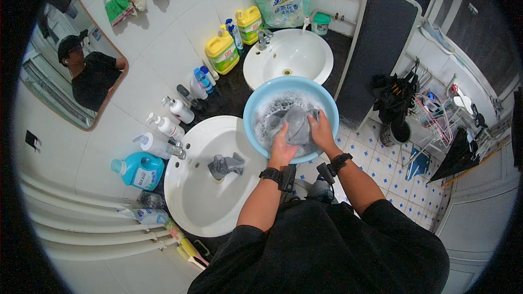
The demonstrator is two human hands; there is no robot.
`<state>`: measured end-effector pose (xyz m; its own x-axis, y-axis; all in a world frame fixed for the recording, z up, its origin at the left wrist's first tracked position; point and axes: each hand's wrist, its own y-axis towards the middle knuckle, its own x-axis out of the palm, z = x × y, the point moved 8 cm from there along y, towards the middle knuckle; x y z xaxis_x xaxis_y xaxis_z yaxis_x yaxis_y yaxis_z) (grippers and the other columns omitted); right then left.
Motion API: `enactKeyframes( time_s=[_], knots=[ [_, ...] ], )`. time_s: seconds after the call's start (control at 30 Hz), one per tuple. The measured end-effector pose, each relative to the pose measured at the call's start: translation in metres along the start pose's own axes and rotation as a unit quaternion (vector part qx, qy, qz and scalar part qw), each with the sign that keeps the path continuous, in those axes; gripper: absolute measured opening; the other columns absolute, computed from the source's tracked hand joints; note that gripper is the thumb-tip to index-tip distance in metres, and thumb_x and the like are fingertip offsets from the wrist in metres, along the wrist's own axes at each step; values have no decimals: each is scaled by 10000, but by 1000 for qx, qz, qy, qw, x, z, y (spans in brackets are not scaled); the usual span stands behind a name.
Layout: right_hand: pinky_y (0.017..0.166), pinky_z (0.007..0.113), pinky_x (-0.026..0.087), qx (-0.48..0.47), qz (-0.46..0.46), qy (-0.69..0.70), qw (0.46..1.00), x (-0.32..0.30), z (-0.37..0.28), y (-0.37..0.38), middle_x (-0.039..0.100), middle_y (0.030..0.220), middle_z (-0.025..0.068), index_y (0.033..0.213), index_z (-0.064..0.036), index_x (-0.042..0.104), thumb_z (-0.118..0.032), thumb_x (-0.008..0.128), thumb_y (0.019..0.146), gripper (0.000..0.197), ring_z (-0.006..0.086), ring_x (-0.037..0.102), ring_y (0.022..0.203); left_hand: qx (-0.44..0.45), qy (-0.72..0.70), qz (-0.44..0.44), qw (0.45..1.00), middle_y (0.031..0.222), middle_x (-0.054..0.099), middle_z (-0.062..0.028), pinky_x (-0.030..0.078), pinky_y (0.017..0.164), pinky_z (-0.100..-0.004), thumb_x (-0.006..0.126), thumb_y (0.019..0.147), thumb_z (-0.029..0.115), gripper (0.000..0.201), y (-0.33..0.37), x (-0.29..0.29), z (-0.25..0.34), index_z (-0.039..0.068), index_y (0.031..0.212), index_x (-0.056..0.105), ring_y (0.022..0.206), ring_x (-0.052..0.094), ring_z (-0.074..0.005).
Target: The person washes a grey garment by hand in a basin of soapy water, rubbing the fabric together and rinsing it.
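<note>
Both hands are closed on one grey cloth point(297, 124): the left hand point(283, 144) grips its near side, the right hand point(320, 130) its far right side. The cloth lies in soapy water inside a blue basin point(256, 103). It seems the rubbing step of hand washing; the next move probably needs the hands to press the cloth against itself. To the left of the grip, another grey cloth point(224, 165) lies in a white sink point(190, 207).

Fingers point(312, 121) of both hands partly buried in grey cloth point(297, 125).
</note>
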<state>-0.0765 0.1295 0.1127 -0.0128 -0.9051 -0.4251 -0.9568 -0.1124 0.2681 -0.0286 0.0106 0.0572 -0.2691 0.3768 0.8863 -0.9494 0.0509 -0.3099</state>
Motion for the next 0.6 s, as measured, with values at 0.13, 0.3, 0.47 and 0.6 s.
enactKeyframes(
  time_s=[0.13, 0.3, 0.47, 0.6],
  knots=[
    [759, 446, 430, 1, 13, 4, 1000, -5, -1, -2, 579, 966, 270, 1070, 39, 463, -190, 511, 888, 297, 423, 557, 926, -9, 48, 12, 999, 1112, 553, -89, 390, 919, -417, 567, 831, 111, 300, 8, -24, -6, 25, 1114, 513, 1030, 526, -257],
    [799, 399, 406, 13, 29, 23, 999, -3, 2, -1, 567, 960, 241, 1047, 37, 479, -219, 505, 889, 303, 377, 548, 925, 167, 558, -36, 812, 1011, 554, -80, 392, 868, -411, 536, 758, -16, 199, 26, -70, 7, 24, 953, 530, 946, 525, -248],
    [817, 394, 400, 11, 39, 17, 999, -12, 16, 1, 569, 977, 236, 1060, 36, 483, -222, 495, 892, 309, 363, 550, 932, -9, 69, -3, 998, 841, 537, -78, 429, 727, -314, 536, 720, -37, 78, 39, -71, -20, -20, 795, 526, 837, 525, -171],
    [825, 393, 409, 11, 46, 58, 997, 8, 25, 10, 568, 1030, 209, 1103, 14, 482, -194, 476, 904, 288, 343, 545, 964, 193, 463, -65, 863, 963, 539, -87, 359, 861, -320, 478, 723, -12, 102, 38, -82, 17, 5, 824, 474, 913, 499, -236]
  ],
)
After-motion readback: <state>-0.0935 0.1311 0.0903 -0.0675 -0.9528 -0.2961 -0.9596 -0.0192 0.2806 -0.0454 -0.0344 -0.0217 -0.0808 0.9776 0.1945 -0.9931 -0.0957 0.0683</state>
